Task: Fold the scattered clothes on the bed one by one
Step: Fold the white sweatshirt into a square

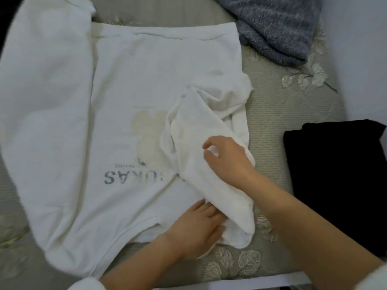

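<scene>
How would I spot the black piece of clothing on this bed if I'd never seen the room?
Start at the bed with its leaf-patterned cover, where a white sweatshirt lies spread across the middle. To its right lies the black garment, folded flat: the only black item, unlike the blue-grey knit at the far end.

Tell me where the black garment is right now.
In the head view, the black garment lies on the bedspread at the right edge, right of the white sweatshirt and below the blue-grey knit.

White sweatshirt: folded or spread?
Mostly spread. The sweatshirt lies flat, print up; one sleeve is folded across it, pinched by the right hand; the other sleeve is out.
</scene>
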A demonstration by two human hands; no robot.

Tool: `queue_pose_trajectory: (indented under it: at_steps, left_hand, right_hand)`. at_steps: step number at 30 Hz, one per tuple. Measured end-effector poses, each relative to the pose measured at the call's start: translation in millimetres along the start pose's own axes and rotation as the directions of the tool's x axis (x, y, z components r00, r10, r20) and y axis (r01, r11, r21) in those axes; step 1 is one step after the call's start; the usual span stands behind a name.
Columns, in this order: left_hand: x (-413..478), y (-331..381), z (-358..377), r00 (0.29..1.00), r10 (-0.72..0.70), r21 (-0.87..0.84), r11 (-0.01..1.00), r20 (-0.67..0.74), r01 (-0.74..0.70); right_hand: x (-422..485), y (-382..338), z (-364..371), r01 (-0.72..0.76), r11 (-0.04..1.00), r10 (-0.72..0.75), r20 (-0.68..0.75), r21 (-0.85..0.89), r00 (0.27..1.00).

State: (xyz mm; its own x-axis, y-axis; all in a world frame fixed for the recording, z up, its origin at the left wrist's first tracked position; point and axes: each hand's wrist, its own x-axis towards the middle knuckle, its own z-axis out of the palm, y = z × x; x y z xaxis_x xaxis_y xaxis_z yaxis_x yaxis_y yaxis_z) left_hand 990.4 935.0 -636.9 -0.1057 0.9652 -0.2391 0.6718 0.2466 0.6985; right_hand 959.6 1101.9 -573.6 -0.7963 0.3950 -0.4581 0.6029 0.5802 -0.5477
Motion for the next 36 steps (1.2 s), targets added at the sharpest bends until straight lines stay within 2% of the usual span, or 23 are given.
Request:
queue_pose_trajectory:
  at_steps: [2,4,5,7,8,9,10,12,14,16,19,21,22,23,25,26,28,30,31,32,34,36]
  left_hand:
    - [-14.6,-14.6,-18.8,0.989,-0.135,-0.145,0.981,-0.056,0.126]
    - [-23.0,-32.2,-42.3,0.916,-0.337,-0.241,0.928,-0.218,0.284]
    - [-22.8,-41.6,-55.7,0.842,-0.413,-0.273,0.904,-0.348,0.33]
    - [-9.8,-63.8,-82.2,0.625,-0.561,-0.377,0.828,-0.542,0.416]
    - [1.9,-75.1,-96.4,0.521,-0.646,-0.46,0.763,-0.557,0.454]
    - [15.2,-87.1,-110.5,0.451,-0.73,-0.554,0.683,-0.513,0.475]
    - [28.8,-97.2,-124.5,0.419,-0.796,-0.647,0.602,-0.437,0.468]
    - [55.6,-112.9,-144.5,0.444,-0.835,-0.729,0.521,-0.325,0.444]
    - [79.8,-118.7,-154.8,0.501,-0.822,-0.679,0.531,-0.27,0.507]
    - [98.2,-117.6,-163.1,0.536,-0.826,-0.686,0.494,-0.176,0.535]
    - [108.6,-107.8,-181.6,0.577,-0.815,-0.808,0.37,-0.047,0.457]
    - [99.9,-95.7,-196.8,0.642,-0.762,-0.917,0.311,-0.082,0.251]
    - [90.5,-88.4,-203.1,0.665,-0.73,-0.942,0.315,-0.161,0.117]
    - [78.5,-82.1,-206.8,0.676,-0.69,-0.932,0.361,-0.257,0.015]
    - [52.1,-74.5,-200.4,0.683,-0.632,-0.887,0.458,-0.367,-0.052]
    - [39.8,-76.5,-192.1,0.678,-0.645,-0.892,0.45,-0.353,-0.038]
    - [23.3,-91.1,-178.3,0.658,-0.723,-0.938,0.341,-0.212,0.072]
    - [17.8,-111.5,-170.7,0.612,-0.791,-0.909,0.238,0.024,0.344]
    - [19.3,-118.2,-172.5,0.6,-0.792,-0.857,0.225,0.116,0.463]
    - [24.7,-123.0,-176.7,0.595,-0.79,-0.825,0.237,0.144,0.513]
    - [42.1,-127.8,-190.3,0.606,-0.79,-0.85,0.253,0.095,0.462]
    - [66.1,-131.7,-205.3,0.63,-0.767,-0.924,0.143,0.122,0.353]
  right_hand:
    - [-3.3,18.8,0.9,-0.074,0.991,0.073,-0.016,-0.107,0.997]
    - [-5.9,33.9,3.5,-0.087,0.969,0.099,0.039,-0.23,0.994]
    - [-6.4,38.4,5.8,-0.091,0.959,0.115,0.073,-0.269,0.991]
    - [-5.3,41.3,12.8,-0.098,0.939,0.139,0.103,-0.329,0.985]
    - [-3.9,40.8,16.4,-0.101,0.931,0.142,0.093,-0.352,0.985]
    - [-2.3,39.8,19.5,-0.107,0.927,0.143,0.075,-0.358,0.987]
    - [-0.8,38.7,21.9,-0.119,0.929,0.149,0.06,-0.35,0.987]
    - [2.1,38.4,23.4,-0.131,0.935,0.154,0.046,-0.329,0.987]
    - [4.7,41.1,21.2,-0.123,0.937,0.146,0.046,-0.326,0.988]
    - [6.2,43.6,18.0,-0.116,0.94,0.138,0.046,-0.321,0.989]
    - [3.6,47.0,17.1,-0.111,0.934,0.134,0.044,-0.339,0.99]
    - [-1.0,49.9,19.7,-0.13,0.932,0.153,0.042,-0.339,0.987]
    - [-3.3,51.0,21.4,-0.133,0.93,0.157,0.042,-0.343,0.987]
    - [-5.2,51.7,23.5,-0.131,0.927,0.157,0.046,-0.35,0.987]
    - [-6.2,52.8,26.1,-0.128,0.925,0.157,0.052,-0.358,0.986]
    - [-5.6,53.2,26.0,-0.126,0.923,0.156,0.056,-0.362,0.986]
    - [-2.9,52.0,22.7,-0.122,0.919,0.162,0.076,-0.375,0.984]
    - [0.9,47.9,18.7,-0.122,0.911,0.172,0.095,-0.393,0.98]
    - [3.6,45.4,16.7,-0.122,0.903,0.176,0.096,-0.413,0.98]
    - [6.1,42.4,14.8,-0.12,0.891,0.179,0.095,-0.438,0.979]
    - [11.8,36.5,12.2,-0.118,0.866,0.191,0.104,-0.485,0.976]
    - [16.8,31.2,10.9,-0.122,0.847,0.21,0.114,-0.518,0.971]
